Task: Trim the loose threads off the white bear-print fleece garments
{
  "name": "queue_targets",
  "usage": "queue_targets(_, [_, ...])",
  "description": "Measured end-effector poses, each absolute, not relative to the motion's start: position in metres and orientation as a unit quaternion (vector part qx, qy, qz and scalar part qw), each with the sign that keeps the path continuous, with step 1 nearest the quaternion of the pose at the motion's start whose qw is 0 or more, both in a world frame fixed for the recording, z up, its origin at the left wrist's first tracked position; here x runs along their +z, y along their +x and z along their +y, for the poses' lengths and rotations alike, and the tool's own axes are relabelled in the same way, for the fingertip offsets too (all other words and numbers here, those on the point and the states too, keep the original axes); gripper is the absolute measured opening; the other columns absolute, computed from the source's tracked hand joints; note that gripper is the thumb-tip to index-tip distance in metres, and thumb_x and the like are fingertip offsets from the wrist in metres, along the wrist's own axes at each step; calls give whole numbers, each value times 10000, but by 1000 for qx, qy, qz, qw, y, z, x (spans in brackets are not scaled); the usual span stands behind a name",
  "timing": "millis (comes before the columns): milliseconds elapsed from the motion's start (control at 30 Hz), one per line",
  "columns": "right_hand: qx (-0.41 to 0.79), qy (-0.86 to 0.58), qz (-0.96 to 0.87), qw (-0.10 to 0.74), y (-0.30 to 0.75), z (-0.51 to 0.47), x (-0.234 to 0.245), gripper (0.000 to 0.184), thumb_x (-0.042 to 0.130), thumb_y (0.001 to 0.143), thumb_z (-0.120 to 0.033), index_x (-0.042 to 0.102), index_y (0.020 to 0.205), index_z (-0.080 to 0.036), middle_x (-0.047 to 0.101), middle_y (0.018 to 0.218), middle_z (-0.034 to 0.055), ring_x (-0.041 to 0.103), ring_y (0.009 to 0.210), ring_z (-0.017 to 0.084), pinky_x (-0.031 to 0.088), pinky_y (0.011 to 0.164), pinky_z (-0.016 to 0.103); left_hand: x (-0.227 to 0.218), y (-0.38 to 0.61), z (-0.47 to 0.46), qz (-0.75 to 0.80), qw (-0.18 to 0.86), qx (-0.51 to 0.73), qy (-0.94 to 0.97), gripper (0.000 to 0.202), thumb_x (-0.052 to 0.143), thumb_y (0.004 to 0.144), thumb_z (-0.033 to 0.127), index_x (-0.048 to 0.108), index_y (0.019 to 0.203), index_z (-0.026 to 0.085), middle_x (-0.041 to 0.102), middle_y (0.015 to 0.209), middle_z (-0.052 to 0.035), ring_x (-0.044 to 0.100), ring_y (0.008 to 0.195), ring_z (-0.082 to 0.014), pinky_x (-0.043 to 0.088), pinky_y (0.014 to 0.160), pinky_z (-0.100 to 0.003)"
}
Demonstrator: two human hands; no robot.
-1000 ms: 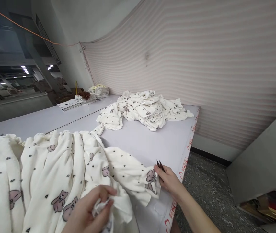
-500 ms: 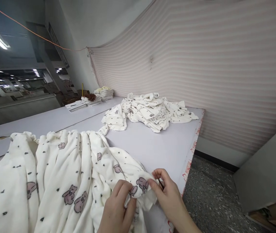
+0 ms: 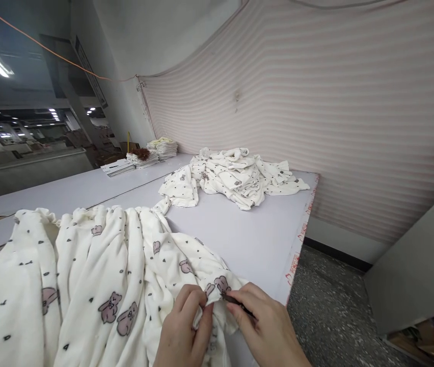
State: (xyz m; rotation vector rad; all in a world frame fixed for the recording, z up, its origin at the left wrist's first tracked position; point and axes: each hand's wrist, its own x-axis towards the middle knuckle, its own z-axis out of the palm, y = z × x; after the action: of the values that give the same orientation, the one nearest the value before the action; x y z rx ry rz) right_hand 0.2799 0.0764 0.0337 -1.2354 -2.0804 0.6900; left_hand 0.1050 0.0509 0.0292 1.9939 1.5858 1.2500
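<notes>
A white plush garment point(image 3: 98, 275) printed with purple bears and small dark marks is spread in folds across the near left of the table. My left hand point(image 3: 186, 323) pinches a bit of its edge between thumb and fingers. Close beside it, my right hand point(image 3: 265, 321) is closed around small dark thread snips point(image 3: 239, 303), whose tip points left and meets the cloth by the left fingertips. The handle end of the snips is mostly hidden in the palm.
A heap of matching garments point(image 3: 232, 176) lies farther back on the pale table point(image 3: 266, 244). Folded stacks point(image 3: 162, 148) stand at the far edge. A striped cloth point(image 3: 297, 102) hangs behind, and a grey cabinet point(image 3: 415, 260) stands right, across the speckled floor.
My right hand has let go of the cloth and turned, bringing the snips' tip to the fabric edge. My left hand keeps its pinch in nearly the same place.
</notes>
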Motion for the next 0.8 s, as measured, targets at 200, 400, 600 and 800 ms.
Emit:
queue_targets(200, [262,-488,-758,344,272,91,24,268,520,835,-153,612,1056,-273,625,918,11,625,782,190,460,640,264,37,101,53,596,252,447,618,157,494,860,334,507,754,219,607,924,-31,531,613,-129,395,528,-215])
queue_targets(400, [372,-468,-681,423,263,108,24,69,538,843,-157,558,862,-220,627,803,-3,617,747,169,459,635,235,55,90,59,655,456,366,478,345,570,788,480,626,988,204,602,899,-8,553,734,-163,441,679,-243])
queue_targets(600, [360,-322,-761,432,259,94,20,327,604,791,-97,588,1083,-245,635,1096,38,600,1004,187,454,842,250,58,89,60,599,507,403,470,283,553,810,485,578,844,205,613,807,6,547,854,-200,412,802,-276])
queue_targets(800, [354,-372,-747,423,244,98,12,99,484,887,-176,575,858,-203,634,738,-2,589,675,149,415,626,233,55,89,57,580,470,367,555,241,576,796,436,558,895,217,517,806,20,479,723,-150,373,608,-207])
